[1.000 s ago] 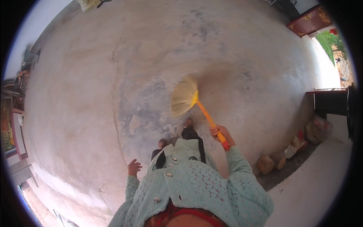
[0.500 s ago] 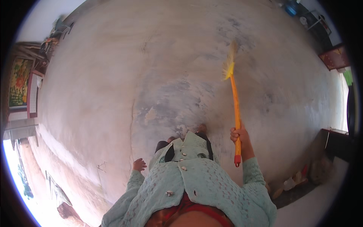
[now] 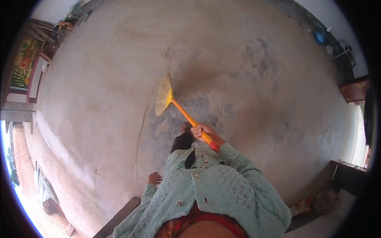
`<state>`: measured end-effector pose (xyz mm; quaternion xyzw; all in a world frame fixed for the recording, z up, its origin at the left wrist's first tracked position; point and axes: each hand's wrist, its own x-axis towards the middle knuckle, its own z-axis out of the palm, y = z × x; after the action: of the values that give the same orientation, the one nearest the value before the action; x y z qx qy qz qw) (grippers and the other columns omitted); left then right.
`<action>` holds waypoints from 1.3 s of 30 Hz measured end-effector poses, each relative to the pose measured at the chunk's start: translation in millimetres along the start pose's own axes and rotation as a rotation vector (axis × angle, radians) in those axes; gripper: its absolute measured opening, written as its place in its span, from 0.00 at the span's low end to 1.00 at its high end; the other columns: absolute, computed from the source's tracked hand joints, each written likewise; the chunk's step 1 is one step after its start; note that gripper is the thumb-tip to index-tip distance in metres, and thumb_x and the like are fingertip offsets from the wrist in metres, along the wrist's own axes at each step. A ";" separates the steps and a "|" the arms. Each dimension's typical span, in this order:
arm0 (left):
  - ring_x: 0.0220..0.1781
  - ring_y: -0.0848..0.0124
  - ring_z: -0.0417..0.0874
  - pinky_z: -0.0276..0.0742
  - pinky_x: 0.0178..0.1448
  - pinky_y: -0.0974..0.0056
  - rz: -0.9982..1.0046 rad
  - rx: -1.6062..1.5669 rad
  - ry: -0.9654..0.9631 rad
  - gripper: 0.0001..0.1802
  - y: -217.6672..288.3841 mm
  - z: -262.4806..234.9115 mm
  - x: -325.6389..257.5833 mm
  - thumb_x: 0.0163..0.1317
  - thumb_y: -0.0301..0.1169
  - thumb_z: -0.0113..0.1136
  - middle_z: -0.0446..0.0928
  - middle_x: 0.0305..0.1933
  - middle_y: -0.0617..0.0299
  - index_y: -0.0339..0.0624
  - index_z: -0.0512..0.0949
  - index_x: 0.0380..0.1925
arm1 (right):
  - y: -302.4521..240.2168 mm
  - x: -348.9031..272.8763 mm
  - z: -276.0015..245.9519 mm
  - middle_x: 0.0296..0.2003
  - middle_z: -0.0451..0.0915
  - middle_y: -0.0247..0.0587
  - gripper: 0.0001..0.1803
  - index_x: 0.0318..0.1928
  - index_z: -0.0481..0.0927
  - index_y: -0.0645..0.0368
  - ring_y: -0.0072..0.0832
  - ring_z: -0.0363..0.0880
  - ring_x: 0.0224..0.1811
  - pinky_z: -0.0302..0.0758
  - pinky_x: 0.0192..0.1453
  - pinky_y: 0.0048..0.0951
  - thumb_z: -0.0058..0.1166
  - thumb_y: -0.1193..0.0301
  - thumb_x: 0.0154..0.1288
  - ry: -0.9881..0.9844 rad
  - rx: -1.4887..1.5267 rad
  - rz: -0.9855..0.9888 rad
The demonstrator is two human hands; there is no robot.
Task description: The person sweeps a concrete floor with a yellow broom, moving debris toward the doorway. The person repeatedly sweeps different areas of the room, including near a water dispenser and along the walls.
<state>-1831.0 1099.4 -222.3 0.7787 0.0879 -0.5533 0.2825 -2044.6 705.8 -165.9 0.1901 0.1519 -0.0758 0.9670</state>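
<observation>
My right hand (image 3: 202,132) grips a broom (image 3: 184,113) low on its orange handle, close to the red end cap. The handle slants up and to the left from my fist. Its pale yellow bristles (image 3: 163,97) fan out over the concrete floor (image 3: 107,79), beside a long crack. Whether the bristle tips press on the floor, I cannot tell. At my left side hangs my left hand (image 3: 155,178), empty, with its fingers apart. One of my feet (image 3: 185,127) shows just left of the right hand.
Framed pictures (image 3: 24,63) and piled sticks line the left edge. A blue container (image 3: 320,35) stands by the far right wall near a metal-framed chair. A red box-like piece (image 3: 354,90) and a dark cabinet (image 3: 349,174) stand at the right. Bright daylight enters lower left.
The broom has swept from the right across to the left, its head now left of my body. My right arm has come in front of me. The left hand stays low at my side.
</observation>
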 end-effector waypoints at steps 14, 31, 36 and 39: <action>0.19 0.71 0.76 0.66 0.17 0.70 0.036 0.067 -0.003 0.24 185.2 -1.8 67.7 0.49 0.28 0.46 0.75 0.28 0.56 0.35 0.64 0.49 | -106.1 -88.2 -19.8 0.16 0.63 0.32 0.03 0.29 0.61 0.67 0.16 0.63 0.12 0.65 0.17 0.14 0.38 0.80 0.52 0.338 0.139 -0.574; 0.25 0.68 0.76 0.70 0.25 0.65 0.233 0.310 -0.136 0.22 194.8 64.6 69.2 0.50 0.29 0.48 0.75 0.30 0.57 0.40 0.66 0.48 | -82.0 -177.3 88.6 0.24 0.62 0.37 0.19 0.43 0.58 0.56 0.14 0.60 0.14 0.63 0.15 0.14 0.38 0.84 0.49 0.370 -0.050 -0.688; 0.29 0.67 0.76 0.71 0.29 0.64 0.119 0.041 -0.078 0.20 189.8 39.5 70.5 0.50 0.29 0.48 0.75 0.30 0.58 0.41 0.67 0.46 | -98.2 -94.6 78.9 0.23 0.62 0.36 0.22 0.46 0.60 0.52 0.14 0.59 0.14 0.60 0.14 0.14 0.38 0.85 0.48 0.097 -0.052 -0.408; 0.32 0.66 0.76 0.72 0.32 0.63 0.081 -0.215 -0.090 0.19 156.3 13.1 88.5 0.50 0.28 0.48 0.75 0.30 0.58 0.41 0.68 0.45 | -123.1 -11.4 58.4 0.19 0.62 0.31 0.15 0.40 0.61 0.56 0.14 0.60 0.13 0.61 0.15 0.14 0.37 0.84 0.51 0.086 -0.083 -0.277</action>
<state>-1738.5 947.8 -252.4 0.7213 0.1026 -0.5632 0.3899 -2065.0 571.2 -153.2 0.1302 0.2209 -0.1939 0.9469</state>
